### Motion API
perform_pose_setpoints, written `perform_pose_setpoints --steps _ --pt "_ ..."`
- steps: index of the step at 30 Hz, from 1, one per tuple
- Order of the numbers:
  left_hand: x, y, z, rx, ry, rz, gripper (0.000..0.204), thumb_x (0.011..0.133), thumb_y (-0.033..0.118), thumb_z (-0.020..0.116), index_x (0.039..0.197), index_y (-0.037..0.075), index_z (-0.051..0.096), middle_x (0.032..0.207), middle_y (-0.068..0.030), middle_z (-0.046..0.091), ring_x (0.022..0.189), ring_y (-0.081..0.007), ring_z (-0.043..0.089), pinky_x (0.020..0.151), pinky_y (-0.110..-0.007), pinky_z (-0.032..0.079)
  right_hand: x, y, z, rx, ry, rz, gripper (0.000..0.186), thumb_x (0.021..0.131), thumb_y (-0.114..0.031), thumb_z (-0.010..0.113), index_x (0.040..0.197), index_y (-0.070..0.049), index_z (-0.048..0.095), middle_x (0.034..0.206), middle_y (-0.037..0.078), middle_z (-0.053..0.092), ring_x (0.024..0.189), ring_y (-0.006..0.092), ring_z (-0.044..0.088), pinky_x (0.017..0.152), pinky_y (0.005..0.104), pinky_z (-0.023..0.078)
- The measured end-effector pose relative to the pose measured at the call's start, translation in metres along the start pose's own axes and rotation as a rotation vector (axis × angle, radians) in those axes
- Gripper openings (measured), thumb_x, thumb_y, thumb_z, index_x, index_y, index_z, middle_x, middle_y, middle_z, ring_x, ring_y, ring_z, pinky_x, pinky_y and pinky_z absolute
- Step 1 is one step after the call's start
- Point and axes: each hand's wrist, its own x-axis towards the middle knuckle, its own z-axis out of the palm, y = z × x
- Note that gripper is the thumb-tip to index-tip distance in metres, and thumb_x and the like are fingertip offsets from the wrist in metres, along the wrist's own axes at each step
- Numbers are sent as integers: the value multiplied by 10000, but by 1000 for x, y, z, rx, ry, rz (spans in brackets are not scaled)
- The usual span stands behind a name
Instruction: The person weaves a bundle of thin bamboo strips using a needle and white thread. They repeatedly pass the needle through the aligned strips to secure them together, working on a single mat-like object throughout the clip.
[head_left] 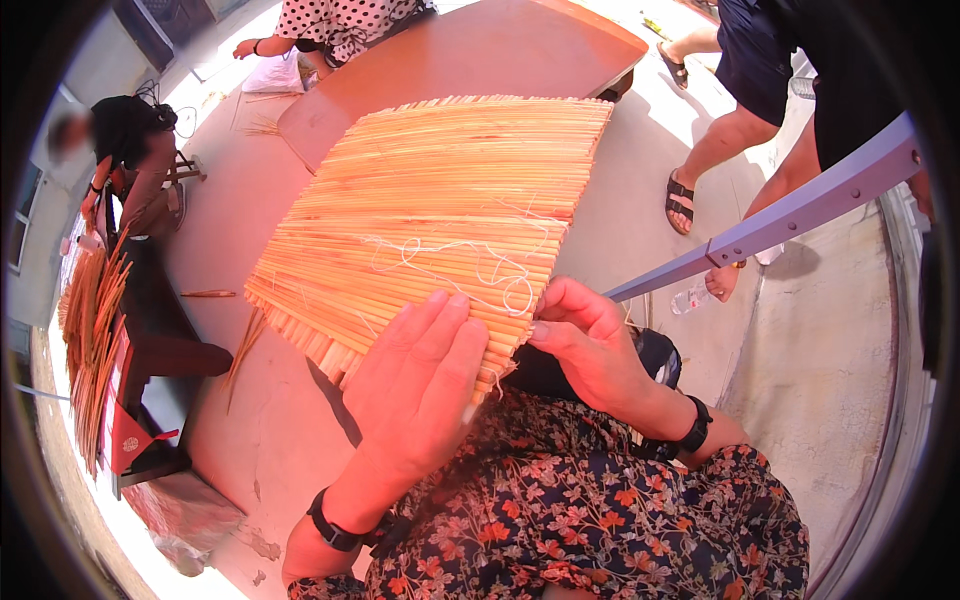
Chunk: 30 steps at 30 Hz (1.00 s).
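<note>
A mat of pale straw-coloured sticks (420,175), laid side by side, spans the middle of the head view. My left hand (410,385) lies on the mat's near lower part, fingers flat and close together; its thumb is hidden. My right hand (590,345) pinches the right edge, thumb and bent index finger at the stick ends. A loose white thread (505,280) loops across the mat just above my fingers. What lies under the mat is mostly hidden.
A reddish tabletop (470,45) is behind; a purple bar (760,215) slants at right. Loose sticks (95,340) lie on a dark bench (160,355) at left. Other people (135,140) are at left and top; legs (730,150) and a bottle (690,295) are at right.
</note>
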Motion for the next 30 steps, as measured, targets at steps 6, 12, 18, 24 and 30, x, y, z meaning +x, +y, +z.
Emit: perform_pose_setpoints --steps 6,12,18,24,30 --pt "-1 3 21 13 -82 1 267 854 93 679 1100 -10 685 1152 -190 722 1097 -347 708 949 -458 567 -5 14 -12 142 51 118 164 964 -23 651 1124 1 623 1049 42 691 962 112 656 886 275 528" --pt "-6 -1 30 -9 -98 -34 262 893 127 664 1115 -10 678 1175 -193 715 1117 -350 702 957 -467 562 5 17 -16 277 -12 177 192 955 10 657 1144 27 625 1109 97 706 1019 177 694 920 351 583" --pt "0 -3 24 -36 -83 -53 260 918 159 658 1119 -4 679 1180 -197 715 1118 -366 700 943 -478 565 13 22 -20 298 -117 123 184 970 24 637 1152 49 622 1105 112 706 1023 187 701 935 353 583" --pt "3 -7 23 -30 -110 -41 249 893 128 665 1117 20 688 1187 -188 718 1116 -360 700 941 -475 565 13 27 -25 153 -174 25 136 985 32 618 1120 46 630 1099 103 700 1038 169 690 945 329 569" --pt "3 -8 30 -4 -135 -25 241 891 106 656 1114 23 691 1185 -182 720 1123 -347 699 949 -464 562 11 35 -30 176 -105 43 121 975 20 638 1096 37 636 1101 95 702 1039 152 677 942 304 555"
